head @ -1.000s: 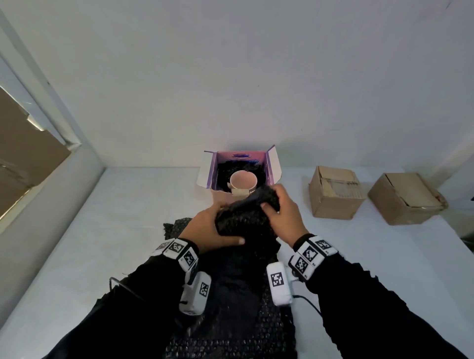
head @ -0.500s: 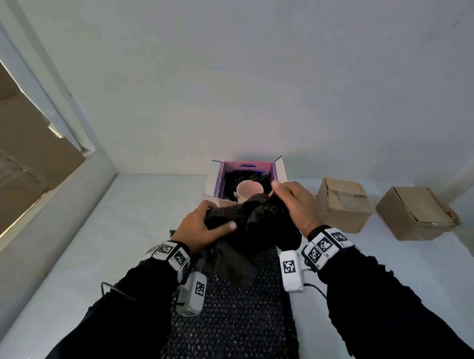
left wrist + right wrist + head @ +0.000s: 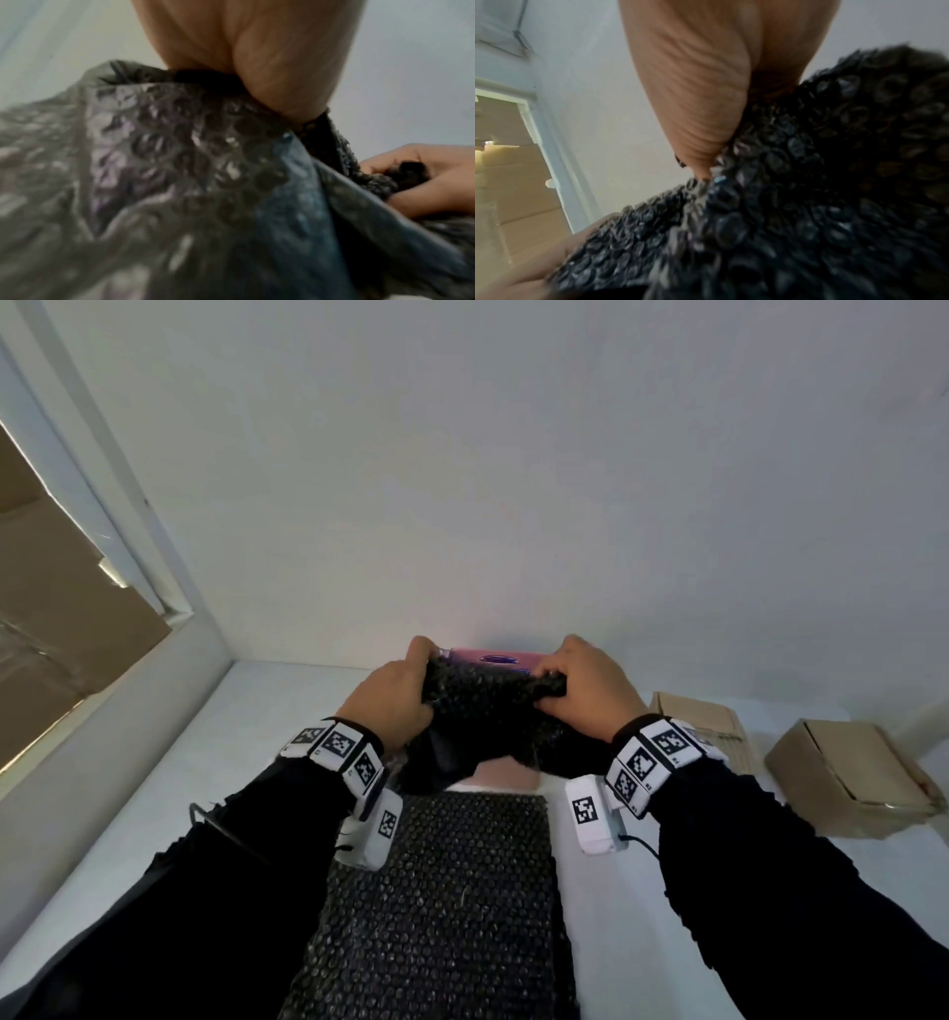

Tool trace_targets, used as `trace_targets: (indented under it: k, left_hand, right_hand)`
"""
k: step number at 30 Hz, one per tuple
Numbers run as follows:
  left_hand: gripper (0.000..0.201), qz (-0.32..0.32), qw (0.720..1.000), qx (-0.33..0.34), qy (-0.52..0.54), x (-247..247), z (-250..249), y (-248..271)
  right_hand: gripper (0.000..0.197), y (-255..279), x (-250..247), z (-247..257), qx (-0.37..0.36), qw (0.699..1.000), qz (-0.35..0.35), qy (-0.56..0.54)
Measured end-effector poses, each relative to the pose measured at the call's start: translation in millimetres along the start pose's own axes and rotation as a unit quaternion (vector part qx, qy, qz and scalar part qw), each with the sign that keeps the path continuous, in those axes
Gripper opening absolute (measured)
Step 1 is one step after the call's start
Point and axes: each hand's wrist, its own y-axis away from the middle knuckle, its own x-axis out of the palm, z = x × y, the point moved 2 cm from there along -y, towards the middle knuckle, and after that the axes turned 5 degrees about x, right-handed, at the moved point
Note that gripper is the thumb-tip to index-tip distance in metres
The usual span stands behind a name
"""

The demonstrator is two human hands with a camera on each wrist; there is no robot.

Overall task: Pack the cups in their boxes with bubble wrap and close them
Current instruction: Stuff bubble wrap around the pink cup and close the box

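- Left hand [image 3: 393, 698] and right hand [image 3: 585, 693] each clench a bunched end of the black bubble wrap [image 3: 488, 711], stretched over the pink box [image 3: 500, 655] at the tabletop's far edge
- Light, soft, crushable; gripping its ends looks best
- 2 cardboard boxes [image 3: 850, 775] crowd the right; the left lies open

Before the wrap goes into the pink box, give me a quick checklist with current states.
1. Left hand grips wrap: ok.
2. Right hand grips wrap: ok.
3. Wrap held over pink box: ok.
4. Cup seated in box: cannot tell, the wrap hides it.
5. Box flaps clear of the wrap: cannot tell.
6. Spare sheet on the table near the arms: ok.
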Motion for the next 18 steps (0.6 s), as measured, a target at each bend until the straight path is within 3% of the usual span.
trace_targets:
  k: [4,8,10,12,15,18]
  left_hand:
    - [0.064,-0.001,0.993,0.009,0.121,5,-9,-22]
    - [0.056,-0.064,0.985,-0.022,0.157,14,-12,-47]
    - [0.069,-0.065,0.99,-0.033,0.122,21,-5,-59]
    - [0.071,-0.016,0.994,-0.04,0.1,34,0,-66]
    - [0.065,0.101,0.992,-0.038,0.069,61,8,-70]
    - [0.058,0.158,0.987,-0.025,0.006,85,18,-71]
  right_hand:
    - [0.024,-25,-17,-4,0.01,0.993,-0.12,-0.015]
    - [0.032,-45,-21,-3,-0.041,0.984,-0.168,0.037]
    - [0.045,-58,-15,-2,-0.073,0.982,-0.148,0.087]
    - [0.056,-68,-7,0,-0.099,0.98,-0.106,0.134]
    - [0.055,-76,10,-1,-0.118,0.967,0.011,0.224]
    - [0.048,-77,30,-7,-0.12,0.946,0.112,0.28]
